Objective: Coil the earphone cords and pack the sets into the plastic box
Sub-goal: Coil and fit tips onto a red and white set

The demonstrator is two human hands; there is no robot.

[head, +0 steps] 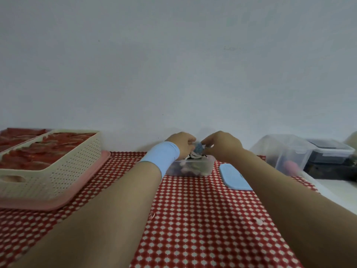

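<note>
Clock directions are read on the table, with the plastic box at the centre and 12 o'clock toward the wall.

**Status of the work**

1. The plastic box [205, 161], small and clear-walled, stands on the red-and-white patterned cloth [202, 219] near the wall. It already holds several coiled sets: pale pink, dark and white loops show through its wall and above its rim. It looks close to full.
2. A blue-grey earphone coil [199, 148] is held directly above the box opening and is not yet set down inside.
3. The left hand [183, 144], which wears a light blue wristband [162, 157], has its fingers curled and pinches the coil from the 9 o'clock side.
4. The right hand [222, 145] also has curled fingers, and its fingertips close on the coil from the 3 o'clock side. The finger detail is blurred, so the exact grip cannot be read.
5. The blue lid [234, 177] lies flat on the cloth at 4 o'clock, just beside the box and off it.

**Judgement**

Packing appears to be at a late stage. What is left is to seat this coil among the others. Fitting the lid may follow, though the task does not call for it. No loose, uncoiled cord is visible on the cloth, and whether further sets wait out of view cannot be told.

**Surroundings**

A cream perforated basket [58, 171] holding red items sits on a pink tray [77, 198] at 9 o'clock. Clear storage bins [286, 151] stand at 3 o'clock.
</note>
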